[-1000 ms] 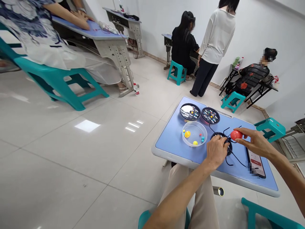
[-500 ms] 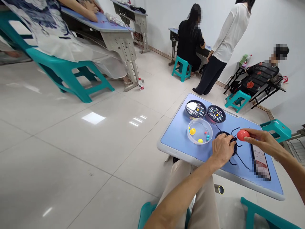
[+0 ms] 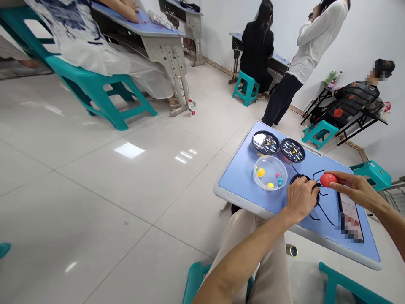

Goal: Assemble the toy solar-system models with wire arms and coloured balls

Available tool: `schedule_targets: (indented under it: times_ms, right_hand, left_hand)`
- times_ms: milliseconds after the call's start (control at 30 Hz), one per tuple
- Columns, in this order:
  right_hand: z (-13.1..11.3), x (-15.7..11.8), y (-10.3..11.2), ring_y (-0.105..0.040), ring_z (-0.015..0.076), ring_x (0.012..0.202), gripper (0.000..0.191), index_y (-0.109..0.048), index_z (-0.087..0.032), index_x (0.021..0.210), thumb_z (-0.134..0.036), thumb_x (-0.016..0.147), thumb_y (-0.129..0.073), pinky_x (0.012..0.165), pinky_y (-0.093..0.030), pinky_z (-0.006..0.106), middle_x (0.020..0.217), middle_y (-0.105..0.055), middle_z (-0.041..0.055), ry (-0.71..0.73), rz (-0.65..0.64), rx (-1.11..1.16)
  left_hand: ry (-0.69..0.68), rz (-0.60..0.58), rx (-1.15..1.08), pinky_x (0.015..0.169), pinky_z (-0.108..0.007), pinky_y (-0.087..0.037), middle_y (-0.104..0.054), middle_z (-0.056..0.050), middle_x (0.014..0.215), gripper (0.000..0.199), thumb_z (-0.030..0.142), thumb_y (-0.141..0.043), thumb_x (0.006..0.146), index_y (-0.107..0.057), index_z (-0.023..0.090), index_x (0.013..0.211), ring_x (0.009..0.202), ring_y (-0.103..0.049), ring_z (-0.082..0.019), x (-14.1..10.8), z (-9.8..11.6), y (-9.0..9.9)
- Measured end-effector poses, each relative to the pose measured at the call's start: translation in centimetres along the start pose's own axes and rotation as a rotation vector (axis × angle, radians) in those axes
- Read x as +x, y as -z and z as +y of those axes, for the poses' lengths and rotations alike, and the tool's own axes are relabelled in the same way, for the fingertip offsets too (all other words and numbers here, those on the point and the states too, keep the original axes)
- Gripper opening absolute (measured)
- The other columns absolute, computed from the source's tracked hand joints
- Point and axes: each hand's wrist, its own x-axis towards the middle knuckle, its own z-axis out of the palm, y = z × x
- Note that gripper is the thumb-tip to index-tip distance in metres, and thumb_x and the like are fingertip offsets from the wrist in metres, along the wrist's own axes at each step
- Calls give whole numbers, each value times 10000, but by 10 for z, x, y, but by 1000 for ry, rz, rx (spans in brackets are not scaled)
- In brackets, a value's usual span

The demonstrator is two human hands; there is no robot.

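A classroom-like room with rows of blue-topped school desks [image 3: 236, 185], teal plastic stools [image 3: 245, 86], white walls [image 3: 373, 33] and a tiled floor [image 3: 95, 185].

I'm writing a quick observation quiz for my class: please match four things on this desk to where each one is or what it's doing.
Things:
1. red ball
2. clear plastic dish
3. phone
4. left hand

Places or states:
A. on a black disc
B. lying at the right end of the blue desk
C. held by the right hand
D. holding yellow balls

Pairs: 1-C, 2-D, 3-B, 4-A

The left hand [image 3: 300, 199] hides most of a black disc [image 3: 296, 177]; the phone screen [image 3: 348, 211] is partly pixelated.
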Motion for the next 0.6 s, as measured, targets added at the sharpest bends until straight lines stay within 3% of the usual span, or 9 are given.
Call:
schedule_targets:
  times_ms: [167, 300, 467, 600]
  right_hand:
    - [1, 0, -2, -687, 319, 881, 518, -707, -216, 1138, -582, 784, -609, 740, -561, 433, 1005, -756, 76, 91, 69, -133]
    - [0, -4, -7, -675, 310, 875, 514, -683, -201, 1167, -565, 820, -577, 654, -562, 393, 1092, -727, 118, 210, 127, -215]
    - [-5, -9, -11, -650, 347, 1030, 438, -639, -194, 1225, -453, 890, -528, 839, -541, 472, 1213, -672, 148, 406, 149, -353]
    - [-9, -8, -11, -652, 348, 1039, 399, -641, -209, 1218, -414, 901, -512, 848, -537, 481, 1205, -677, 140, 430, 139, -390]
  left_hand:
    - [-6, 6, -10, 729, -298, -485, -674, -37, 896, 218, 320, -599, 898, -714, 263, 1075, 909, -621, -202, 0, -1, -1]
    - [-36, 16, -8, 744, -300, -487, -682, -43, 902, 220, 298, -593, 902, -715, 236, 1074, 897, -623, -203, 0, -2, -3]
    - [-66, 18, 0, 769, -290, -488, -686, -45, 894, 209, 281, -575, 912, -719, 215, 1049, 876, -629, -193, 1, -2, -5]
    - [-69, 24, -6, 763, -289, -489, -686, -44, 885, 198, 261, -564, 915, -720, 206, 1024, 871, -631, -190, 1, -3, -6]
